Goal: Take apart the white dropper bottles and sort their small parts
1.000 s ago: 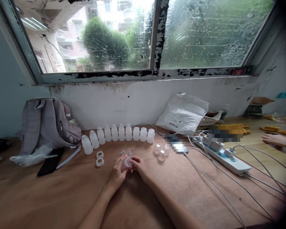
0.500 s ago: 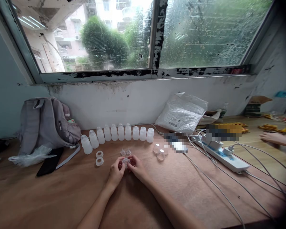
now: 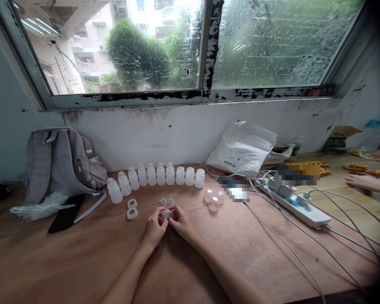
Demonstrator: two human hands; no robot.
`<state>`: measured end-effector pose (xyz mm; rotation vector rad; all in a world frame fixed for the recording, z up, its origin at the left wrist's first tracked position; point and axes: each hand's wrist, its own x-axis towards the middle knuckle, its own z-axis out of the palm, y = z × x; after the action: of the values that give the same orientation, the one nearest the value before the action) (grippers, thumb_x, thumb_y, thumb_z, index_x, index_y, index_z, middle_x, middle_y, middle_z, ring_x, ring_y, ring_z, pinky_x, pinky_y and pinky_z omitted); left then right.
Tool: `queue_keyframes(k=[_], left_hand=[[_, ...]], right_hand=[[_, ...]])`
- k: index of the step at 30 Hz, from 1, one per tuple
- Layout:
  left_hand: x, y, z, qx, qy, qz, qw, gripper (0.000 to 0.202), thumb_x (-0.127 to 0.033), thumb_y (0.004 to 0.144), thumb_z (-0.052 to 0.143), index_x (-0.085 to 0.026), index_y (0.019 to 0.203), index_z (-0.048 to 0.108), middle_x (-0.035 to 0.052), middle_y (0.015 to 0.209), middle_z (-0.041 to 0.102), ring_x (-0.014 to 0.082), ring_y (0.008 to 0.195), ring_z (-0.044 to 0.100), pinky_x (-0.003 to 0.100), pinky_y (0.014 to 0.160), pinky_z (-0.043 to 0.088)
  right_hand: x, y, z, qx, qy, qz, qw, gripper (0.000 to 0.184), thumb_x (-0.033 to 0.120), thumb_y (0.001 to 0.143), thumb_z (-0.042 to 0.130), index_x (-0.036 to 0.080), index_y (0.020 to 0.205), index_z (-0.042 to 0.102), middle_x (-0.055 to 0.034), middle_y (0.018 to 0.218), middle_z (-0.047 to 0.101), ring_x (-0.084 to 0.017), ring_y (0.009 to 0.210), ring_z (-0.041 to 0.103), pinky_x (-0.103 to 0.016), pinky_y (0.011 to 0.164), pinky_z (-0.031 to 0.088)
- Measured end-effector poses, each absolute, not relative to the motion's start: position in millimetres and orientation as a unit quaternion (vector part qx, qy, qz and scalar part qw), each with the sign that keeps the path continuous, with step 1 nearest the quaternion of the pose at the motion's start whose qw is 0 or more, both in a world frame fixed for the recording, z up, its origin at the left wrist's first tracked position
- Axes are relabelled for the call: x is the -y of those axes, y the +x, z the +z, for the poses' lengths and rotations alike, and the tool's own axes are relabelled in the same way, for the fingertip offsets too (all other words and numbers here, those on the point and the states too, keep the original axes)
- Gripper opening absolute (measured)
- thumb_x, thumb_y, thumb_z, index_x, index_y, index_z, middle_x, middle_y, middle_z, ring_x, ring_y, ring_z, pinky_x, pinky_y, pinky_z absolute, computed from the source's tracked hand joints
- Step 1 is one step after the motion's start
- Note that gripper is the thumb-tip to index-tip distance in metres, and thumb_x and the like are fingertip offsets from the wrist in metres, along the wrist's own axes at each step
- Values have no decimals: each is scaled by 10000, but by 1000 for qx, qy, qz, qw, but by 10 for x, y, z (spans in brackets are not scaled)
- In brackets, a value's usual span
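My left hand (image 3: pixel 156 222) and my right hand (image 3: pixel 181 220) meet above the table's middle, both closed on one translucent baby bottle ring (image 3: pixel 166 214). Fingers curl round its sides while the thumbs press on the near edge; a clear round part seems to sit inside it. Just beyond the fingertips, two clear bottle nipples (image 3: pixel 166 201) rest on the wood. Two more rings (image 3: pixel 132 213) lie to the left, touching each other. On the right are several clear round discs (image 3: pixel 213 206). Behind stands a curved row of frosted baby bottles (image 3: pixel 143 176), some with domed tops, the rightmost three open-necked.
A grey backpack (image 3: pixel 63 162), a plastic bag (image 3: pixel 41 207) and a black flat item (image 3: pixel 66 217) occupy the left. To the right are a silvery pouch (image 3: pixel 240 147), a white power strip (image 3: pixel 299 210) and trailing cables. Another person's hand (image 3: pixel 364 182) reaches in at far right.
My thumbs have shifted slightly on the ring, and it is tilted a little differently. Both hands stay in the same place.
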<state>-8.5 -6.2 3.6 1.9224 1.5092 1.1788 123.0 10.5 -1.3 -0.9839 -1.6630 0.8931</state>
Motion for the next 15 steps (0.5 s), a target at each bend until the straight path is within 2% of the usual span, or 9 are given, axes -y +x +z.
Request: queue_keyframes(k=[15], left_hand=[[47, -90, 22, -561, 690, 412, 196, 250, -171, 684, 490, -221, 924, 539, -19, 716, 607, 119, 605, 559, 231, 631, 439]], right_hand=[[-118, 1193, -56, 660, -424, 374, 494, 125, 130, 655, 537, 193, 758, 504, 59, 556, 496, -83, 483, 445, -184, 453, 345]])
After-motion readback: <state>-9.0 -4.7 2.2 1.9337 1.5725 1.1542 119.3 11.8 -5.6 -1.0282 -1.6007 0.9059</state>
